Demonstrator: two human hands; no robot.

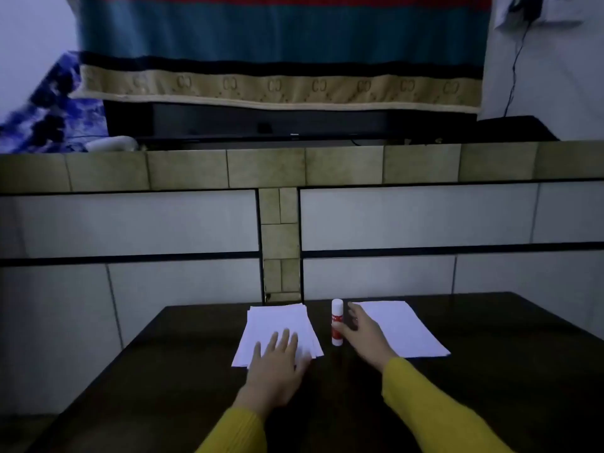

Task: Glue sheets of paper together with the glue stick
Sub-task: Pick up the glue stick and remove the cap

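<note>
My left hand (277,358) lies flat, fingers spread, on the paper stack (277,325), pinning it, I judge. My right hand (362,335) is open around the upright glue stick (337,322), thumb touching, not yet closed. Beyond it lies a single sheet (405,325) on the desk (490,387). The red label is unreadable.
</note>
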